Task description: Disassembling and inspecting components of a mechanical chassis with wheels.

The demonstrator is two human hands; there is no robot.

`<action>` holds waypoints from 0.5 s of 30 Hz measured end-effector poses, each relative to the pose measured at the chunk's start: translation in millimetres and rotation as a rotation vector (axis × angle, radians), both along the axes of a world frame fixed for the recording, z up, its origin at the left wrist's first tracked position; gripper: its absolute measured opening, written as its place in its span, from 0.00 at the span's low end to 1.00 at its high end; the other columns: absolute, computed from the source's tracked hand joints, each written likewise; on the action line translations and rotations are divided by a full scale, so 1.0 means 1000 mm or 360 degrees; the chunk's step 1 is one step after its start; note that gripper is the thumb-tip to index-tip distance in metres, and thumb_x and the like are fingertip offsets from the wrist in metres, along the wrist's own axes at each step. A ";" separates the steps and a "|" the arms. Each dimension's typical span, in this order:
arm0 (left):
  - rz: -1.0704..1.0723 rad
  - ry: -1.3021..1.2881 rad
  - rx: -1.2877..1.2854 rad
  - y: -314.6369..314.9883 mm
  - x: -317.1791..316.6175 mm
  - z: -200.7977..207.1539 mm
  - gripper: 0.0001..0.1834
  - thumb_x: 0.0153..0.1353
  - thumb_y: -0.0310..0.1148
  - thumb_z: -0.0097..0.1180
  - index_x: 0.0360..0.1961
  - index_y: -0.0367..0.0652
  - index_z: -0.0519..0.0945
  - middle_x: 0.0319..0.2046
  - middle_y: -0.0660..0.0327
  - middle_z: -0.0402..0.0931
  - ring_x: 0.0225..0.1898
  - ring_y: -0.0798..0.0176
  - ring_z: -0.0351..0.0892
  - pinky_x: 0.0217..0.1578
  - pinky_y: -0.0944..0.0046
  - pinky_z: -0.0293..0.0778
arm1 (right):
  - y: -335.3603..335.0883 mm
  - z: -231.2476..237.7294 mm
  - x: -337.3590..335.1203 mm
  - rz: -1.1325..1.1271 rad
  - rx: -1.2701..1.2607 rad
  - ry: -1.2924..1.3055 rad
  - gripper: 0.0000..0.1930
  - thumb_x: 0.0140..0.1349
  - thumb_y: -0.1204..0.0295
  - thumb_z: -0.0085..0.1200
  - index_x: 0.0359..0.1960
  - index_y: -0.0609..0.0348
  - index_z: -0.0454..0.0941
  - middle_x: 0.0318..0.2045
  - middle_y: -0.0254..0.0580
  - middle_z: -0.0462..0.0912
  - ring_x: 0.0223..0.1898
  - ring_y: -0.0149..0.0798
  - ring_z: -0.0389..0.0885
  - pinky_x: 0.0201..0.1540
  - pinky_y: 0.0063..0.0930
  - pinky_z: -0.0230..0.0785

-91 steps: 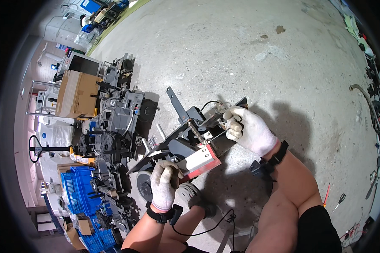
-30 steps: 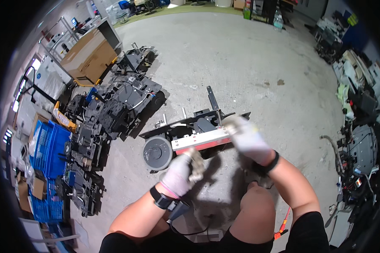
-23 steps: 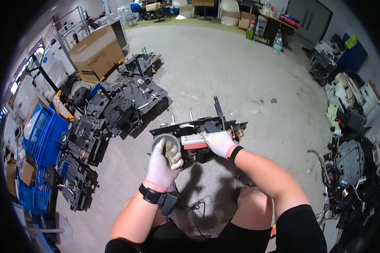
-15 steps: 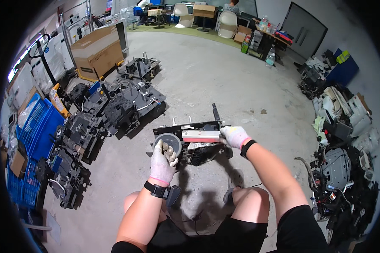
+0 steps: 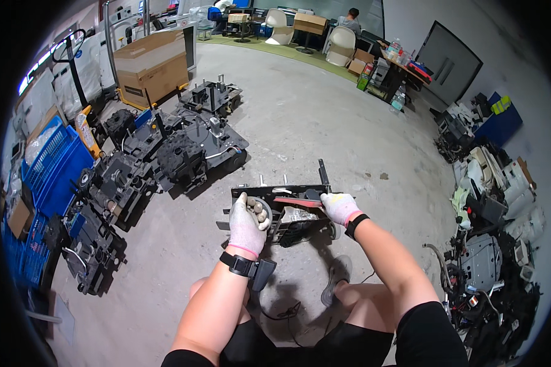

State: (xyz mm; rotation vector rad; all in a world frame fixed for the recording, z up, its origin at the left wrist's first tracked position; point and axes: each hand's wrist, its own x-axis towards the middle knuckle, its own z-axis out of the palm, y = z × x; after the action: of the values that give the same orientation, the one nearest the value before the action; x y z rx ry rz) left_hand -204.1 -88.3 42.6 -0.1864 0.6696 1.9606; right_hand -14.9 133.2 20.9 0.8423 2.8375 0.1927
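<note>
In front of my knees a black wheeled chassis (image 5: 300, 228) stands on the concrete floor, with an upright black post (image 5: 323, 172) at its right. My left hand (image 5: 249, 221), in a white work glove, has its fingers curled round the rim of a grey wheel (image 5: 266, 204) on the chassis's left side. My gloved right hand (image 5: 340, 208) is closed at the right end of a flat red-and-white bar (image 5: 297, 202). That bar lies across the top of the chassis, its narrow red side toward me. The right fingertips are partly hidden.
Several similar black chassis (image 5: 180, 160) stand in a row on the left, beside blue crates (image 5: 58, 171) and a large cardboard box (image 5: 153, 67). Dismantled parts (image 5: 487, 263) are heaped along the right wall. A cable (image 5: 281, 316) lies by my feet. A person (image 5: 351, 23) sits far off.
The red-and-white bar has turned: its broad white face showed before, now mostly its red side. My left hand has moved further over the wheel, covering more of it. The view has shifted slightly.
</note>
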 end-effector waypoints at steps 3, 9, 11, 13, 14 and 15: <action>0.0053 0.0008 -0.0153 0.008 -0.003 0.002 0.16 0.73 0.45 0.43 0.29 0.50 0.71 0.20 0.67 0.69 0.15 0.69 0.62 0.12 0.69 0.53 | -0.017 -0.004 0.005 -0.0070 -0.0068 0.0208 0.11 0.65 0.62 0.51 0.40 0.55 0.78 0.33 0.49 0.85 0.37 0.53 0.86 0.39 0.48 0.77; -0.0010 0.0118 -0.0228 0.021 0.010 -0.007 0.15 0.73 0.48 0.44 0.35 0.51 0.74 0.22 0.69 0.70 0.20 0.72 0.67 0.17 0.71 0.57 | -0.030 -0.015 0.001 -0.0038 0.0140 0.0441 0.13 0.64 0.72 0.47 0.49 0.52 0.76 0.41 0.47 0.81 0.39 0.51 0.85 0.37 0.45 0.78; 0.0048 0.0151 -0.0249 0.020 0.009 -0.008 0.16 0.73 0.48 0.44 0.34 0.51 0.73 0.22 0.70 0.69 0.20 0.71 0.66 0.17 0.70 0.57 | -0.032 -0.006 -0.003 0.0115 0.0158 0.0482 0.15 0.63 0.73 0.47 0.51 0.51 0.75 0.42 0.46 0.81 0.40 0.50 0.85 0.38 0.44 0.78; 0.0202 0.0061 -0.0198 0.020 0.008 -0.006 0.18 0.74 0.47 0.44 0.28 0.48 0.70 0.20 0.66 0.68 0.16 0.69 0.66 0.13 0.69 0.58 | -0.030 0.006 0.002 0.0123 0.0052 0.0558 0.17 0.62 0.72 0.50 0.53 0.50 0.75 0.41 0.47 0.81 0.40 0.50 0.85 0.39 0.44 0.78; 0.0226 0.0001 -0.0214 0.022 0.006 -0.003 0.19 0.73 0.48 0.46 0.26 0.50 0.68 0.17 0.67 0.65 0.15 0.70 0.64 0.12 0.69 0.56 | -0.025 0.003 0.012 0.0105 0.0005 0.0802 0.18 0.59 0.72 0.53 0.53 0.50 0.76 0.42 0.48 0.82 0.39 0.50 0.85 0.41 0.44 0.77; 0.0230 0.0001 -0.0202 0.022 0.006 -0.002 0.19 0.73 0.48 0.46 0.26 0.50 0.68 0.17 0.67 0.65 0.15 0.70 0.64 0.12 0.69 0.56 | -0.021 -0.001 0.023 0.0006 -0.0084 0.1005 0.16 0.59 0.73 0.54 0.50 0.51 0.79 0.41 0.50 0.84 0.39 0.52 0.84 0.41 0.43 0.76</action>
State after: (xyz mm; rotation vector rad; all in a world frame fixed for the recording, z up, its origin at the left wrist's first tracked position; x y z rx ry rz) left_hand -198.5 -65.9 40.3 -0.3199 0.8006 2.0562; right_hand 8.5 112.4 20.1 1.0349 3.3962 -0.1846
